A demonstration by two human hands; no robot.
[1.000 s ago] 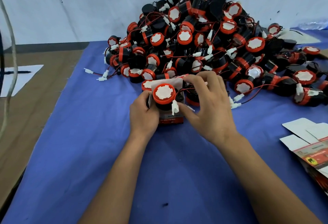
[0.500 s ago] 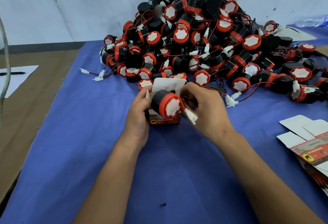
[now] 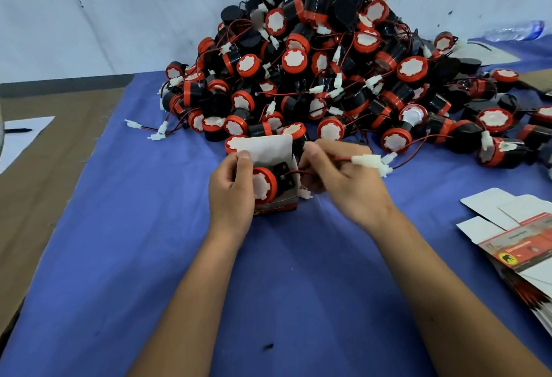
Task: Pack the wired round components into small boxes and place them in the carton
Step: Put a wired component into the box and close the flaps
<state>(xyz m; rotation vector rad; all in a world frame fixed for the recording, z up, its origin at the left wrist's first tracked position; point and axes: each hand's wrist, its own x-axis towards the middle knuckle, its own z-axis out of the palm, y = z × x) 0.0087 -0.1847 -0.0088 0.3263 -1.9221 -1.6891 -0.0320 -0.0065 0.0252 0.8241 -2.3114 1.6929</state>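
White scuffed wall (image 3: 104, 12) behind; blue cloth-covered table (image 3: 134, 242); brown cardboard sheet (image 3: 44, 152) at left, bearing white paper (image 3: 21, 137).

we are at a packing workshop: a heap of wired round components (image 3: 328, 77) fills the counter's (image 3: 119, 227) far edge, flat printed boxes (image 3: 513, 245) stacked at its right edge.

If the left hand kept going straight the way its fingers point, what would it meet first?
The left hand points away from the person, toward the pile. Past the open box it grips, it would likely first meet the red-capped part at the pile's near edge; depth is uncertain.
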